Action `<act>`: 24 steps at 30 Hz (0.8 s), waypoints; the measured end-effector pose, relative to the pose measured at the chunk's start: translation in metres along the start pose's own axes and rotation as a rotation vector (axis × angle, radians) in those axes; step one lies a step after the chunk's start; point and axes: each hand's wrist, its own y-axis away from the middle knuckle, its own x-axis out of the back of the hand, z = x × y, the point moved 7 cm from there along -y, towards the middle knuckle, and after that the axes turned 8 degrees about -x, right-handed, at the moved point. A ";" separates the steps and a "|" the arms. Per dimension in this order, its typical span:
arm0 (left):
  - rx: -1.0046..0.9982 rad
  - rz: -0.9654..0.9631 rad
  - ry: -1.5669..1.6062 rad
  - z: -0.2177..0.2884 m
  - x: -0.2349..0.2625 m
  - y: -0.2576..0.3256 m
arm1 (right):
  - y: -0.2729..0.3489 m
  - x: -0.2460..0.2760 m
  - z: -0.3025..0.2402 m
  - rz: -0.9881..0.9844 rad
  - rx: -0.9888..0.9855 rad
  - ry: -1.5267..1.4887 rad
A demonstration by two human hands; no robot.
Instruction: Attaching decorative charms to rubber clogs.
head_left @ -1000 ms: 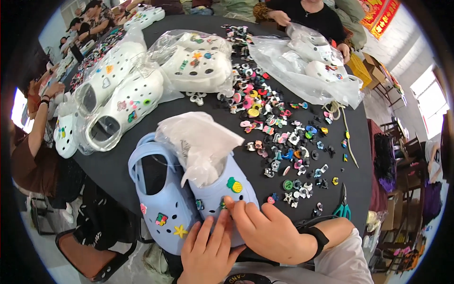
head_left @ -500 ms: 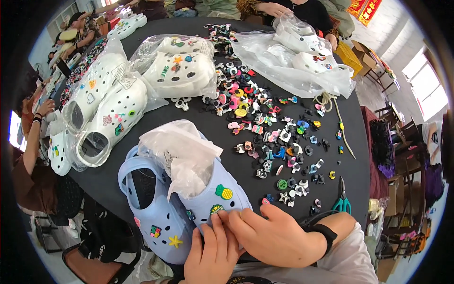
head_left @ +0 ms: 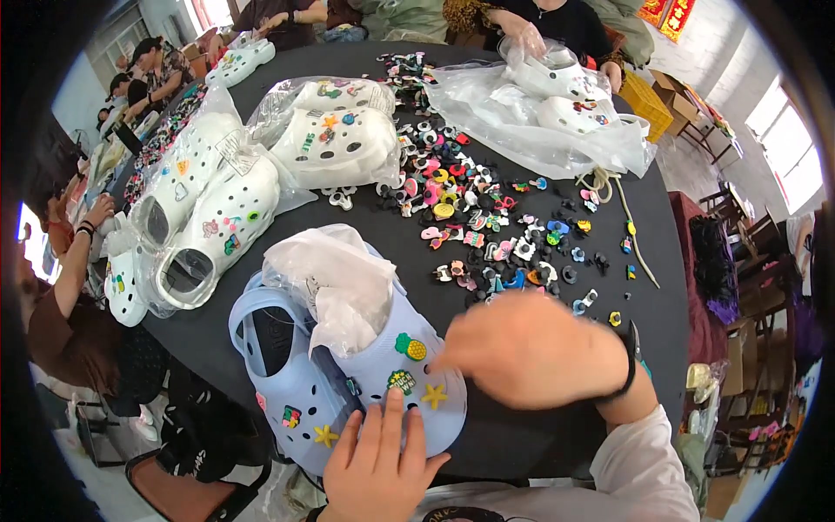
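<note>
Light-blue clogs (head_left: 348, 383), a pair lying side by side and dotted with small charms, sit at the near edge of the black round table (head_left: 670, 261), at about 7 o'clock in the head view. Your left hand (head_left: 378, 461) lies flat on the toe of the nearer clog, fingers spread and holding nothing, just below a yellow star charm (head_left: 433, 397). Your right hand (head_left: 526, 348), blurred, hovers just beside that clog at its 3 o'clock, fingers curled loosely; whether it grips anything cannot be told. White tissue paper (head_left: 335, 278) bulges from the clog's opening. A scatter of loose charms (head_left: 487, 217) spreads across the table's middle, toward 12 o'clock from your hands. White clogs in clear bags (head_left: 209, 217) lie at 10 o'clock, and more bagged white clogs (head_left: 557, 104) rest at 1 o'clock before another person.
</note>
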 end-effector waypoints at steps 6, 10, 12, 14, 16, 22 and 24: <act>-0.044 0.126 0.221 0.001 0.007 0.037 | -0.014 -0.011 0.099 0.263 -0.363 0.218; -0.038 0.093 0.254 0.005 0.009 0.053 | -0.012 -0.038 0.110 0.077 -0.384 0.269; 0.029 -0.005 0.245 0.001 -0.002 0.065 | -0.013 -0.033 0.108 0.117 -0.379 0.274; 0.032 0.145 0.218 -0.004 0.002 0.079 | -0.016 -0.035 0.108 0.107 -0.369 0.284; 0.089 0.178 0.205 -0.009 0.005 0.089 | -0.015 -0.033 0.110 0.130 -0.382 0.310; 0.221 0.288 0.167 -0.026 0.017 0.099 | -0.016 0.004 0.086 0.294 -0.432 -0.121; 0.262 0.315 0.185 -0.029 0.017 0.102 | -0.020 0.018 0.060 0.227 -0.401 -0.287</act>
